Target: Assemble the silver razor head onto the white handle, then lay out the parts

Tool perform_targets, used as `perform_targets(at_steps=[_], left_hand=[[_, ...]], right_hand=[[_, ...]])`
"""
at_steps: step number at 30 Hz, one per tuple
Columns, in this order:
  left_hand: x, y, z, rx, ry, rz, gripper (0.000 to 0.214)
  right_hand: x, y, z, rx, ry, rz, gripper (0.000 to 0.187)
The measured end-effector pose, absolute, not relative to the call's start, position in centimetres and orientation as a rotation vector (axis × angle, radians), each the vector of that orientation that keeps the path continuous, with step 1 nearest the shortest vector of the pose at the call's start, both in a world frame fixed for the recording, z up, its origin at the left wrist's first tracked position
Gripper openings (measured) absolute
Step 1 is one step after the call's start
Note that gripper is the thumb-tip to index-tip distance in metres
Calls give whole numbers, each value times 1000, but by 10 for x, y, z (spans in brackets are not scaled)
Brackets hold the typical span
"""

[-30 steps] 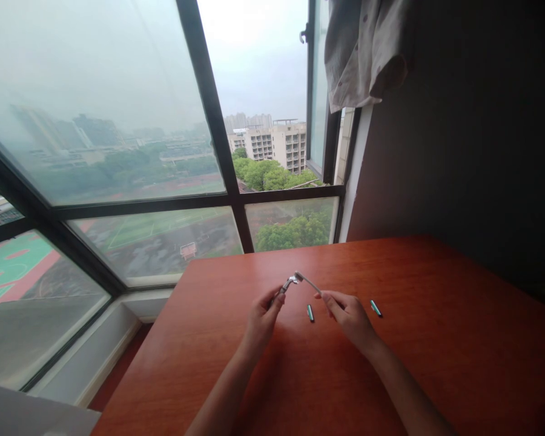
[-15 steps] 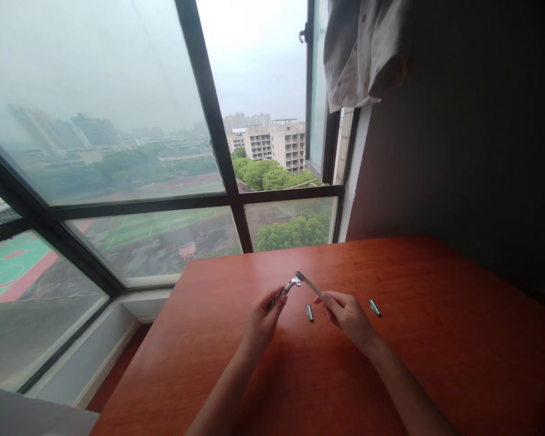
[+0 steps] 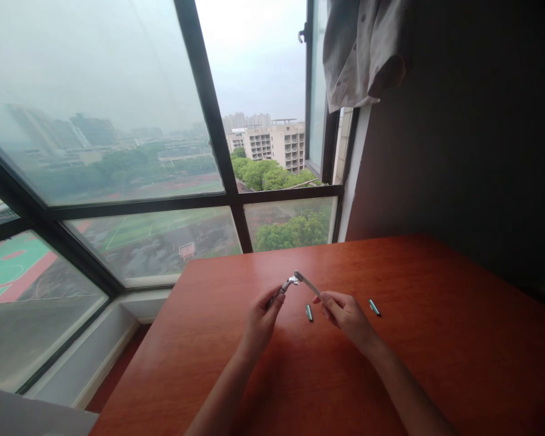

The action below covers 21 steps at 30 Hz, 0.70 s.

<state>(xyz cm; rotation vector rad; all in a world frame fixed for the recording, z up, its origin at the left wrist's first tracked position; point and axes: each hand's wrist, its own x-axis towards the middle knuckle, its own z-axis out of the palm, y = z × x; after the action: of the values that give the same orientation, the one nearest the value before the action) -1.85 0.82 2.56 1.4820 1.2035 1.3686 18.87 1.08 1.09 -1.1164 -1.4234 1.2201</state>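
Note:
My left hand (image 3: 260, 321) is closed around the dark handle of a razor (image 3: 286, 287), whose silvery head points up and to the right. In my right hand (image 3: 349, 316), a toothbrush (image 3: 309, 286) with a pale, thin handle is pinched between thumb and fingers. Its dark grey bristle end meets the razor's head, or lies very close to it. Below them on the table lies a green and black razor cartridge (image 3: 309, 312), just left of my right fingers. A second razor cartridge (image 3: 375, 307) rests right of that hand.
Both hands are above a reddish-brown wooden table (image 3: 209, 339). Beyond its far edge stand dark-framed windows (image 3: 234, 194), one pane swung out. A grey cloth garment (image 3: 361, 54) hangs at upper right, beside a dark wall (image 3: 458, 151).
The razor and toothbrush have shifted very slightly, with their heads still together. Both hands keep their grips, and the cartridges lie where they were.

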Motion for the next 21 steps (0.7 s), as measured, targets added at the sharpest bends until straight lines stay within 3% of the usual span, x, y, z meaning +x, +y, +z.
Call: perform_targets(at_steps=[21], left_hand=[[-21,10,26,1519,1252,1412,26]], right_hand=[[187,12,6,-1125,-1468,1158,54]])
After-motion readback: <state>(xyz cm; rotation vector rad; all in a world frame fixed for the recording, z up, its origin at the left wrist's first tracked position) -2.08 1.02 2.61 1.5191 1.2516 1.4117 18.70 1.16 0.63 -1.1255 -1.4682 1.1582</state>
